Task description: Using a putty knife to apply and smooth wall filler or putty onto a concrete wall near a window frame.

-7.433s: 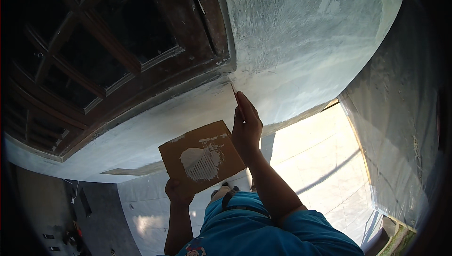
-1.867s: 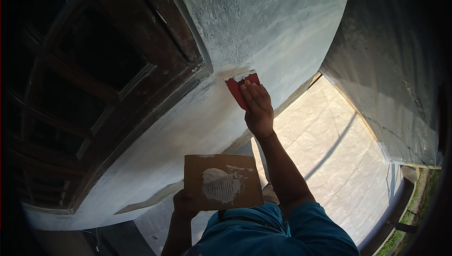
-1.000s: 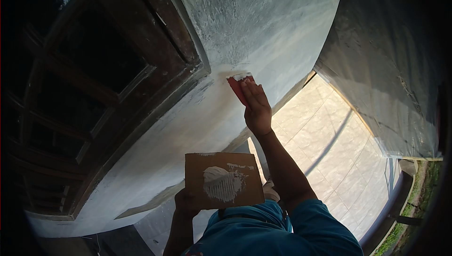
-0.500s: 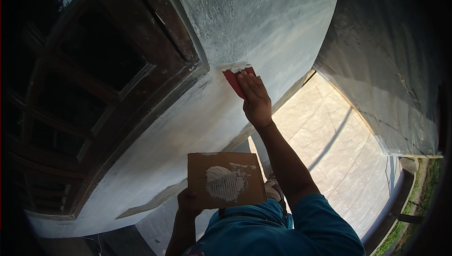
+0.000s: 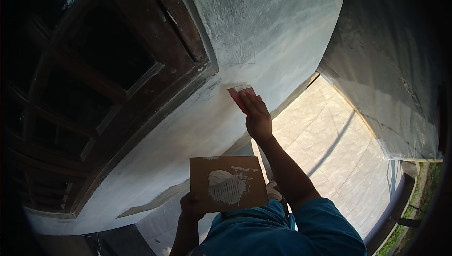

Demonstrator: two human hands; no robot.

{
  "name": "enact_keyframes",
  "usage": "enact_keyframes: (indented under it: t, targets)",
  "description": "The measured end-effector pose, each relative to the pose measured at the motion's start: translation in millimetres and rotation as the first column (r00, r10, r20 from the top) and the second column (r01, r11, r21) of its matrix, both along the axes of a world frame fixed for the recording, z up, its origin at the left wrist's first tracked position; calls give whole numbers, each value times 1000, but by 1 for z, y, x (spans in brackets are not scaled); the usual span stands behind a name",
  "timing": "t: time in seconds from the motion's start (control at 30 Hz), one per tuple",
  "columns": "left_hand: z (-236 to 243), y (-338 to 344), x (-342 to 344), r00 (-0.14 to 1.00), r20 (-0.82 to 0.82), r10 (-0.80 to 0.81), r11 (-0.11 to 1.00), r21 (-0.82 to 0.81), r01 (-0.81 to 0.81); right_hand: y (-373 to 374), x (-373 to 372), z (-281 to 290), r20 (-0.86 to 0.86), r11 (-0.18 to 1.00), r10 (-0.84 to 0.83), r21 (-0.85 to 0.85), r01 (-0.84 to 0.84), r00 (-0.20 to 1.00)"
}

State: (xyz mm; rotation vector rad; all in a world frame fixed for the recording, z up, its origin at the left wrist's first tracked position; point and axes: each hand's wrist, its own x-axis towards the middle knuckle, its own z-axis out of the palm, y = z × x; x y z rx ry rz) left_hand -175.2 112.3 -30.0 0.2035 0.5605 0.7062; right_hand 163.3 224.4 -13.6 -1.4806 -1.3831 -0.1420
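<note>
With its fingers flat along the back, my right hand (image 5: pixel 257 116) presses a red putty scraper (image 5: pixel 239 102) against the pale wall (image 5: pixel 273 34), just right of the window frame's lower corner. White filler shows along the scraper's far edge. Close to my waist, my left hand (image 5: pixel 190 206) grips a square of brown cardboard (image 5: pixel 200 173) by its left side; the thumb lies on top and the other fingers are hidden beneath. A ridged patch of white putty (image 5: pixel 226 187) is spread on the cardboard.
A dark wooden window frame (image 5: pixel 186 74) with glass panes fills the left. Grey sheeting (image 5: pixel 381 77) hangs on the right. Below lies a light tiled floor (image 5: pixel 325 138), bordered by a low kerb (image 5: pixel 400 195) and a grass strip.
My right hand has drawn the scraper down the wall, toward me. The cardboard in my left hand has shifted slightly down and right in view, and the whole view has moved a little.
</note>
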Motion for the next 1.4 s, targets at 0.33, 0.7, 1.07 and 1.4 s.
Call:
enact_keyframes:
  t: [0.33, 0.7, 1.07, 1.4]
  targets:
    - [4, -4, 0, 998, -53, 32, 999, -11, -33, 49, 43, 6, 46, 979, -129, 164, 120, 991]
    - [20, 9, 19, 998, -54, -33, 998, 49, 35, 14, 59, -18, 123, 996, -73, 65, 65, 990]
    - [19, 6, 39, 998, -57, 9, 1000, 15, -8, 0, 35, -80, 33, 981, 143, -140, -137, 989]
    - [11, -2, 29, 997, -74, 38, 998, 43, -35, 29, 21, -45, 206, 998, 55, -4, -55, 977]
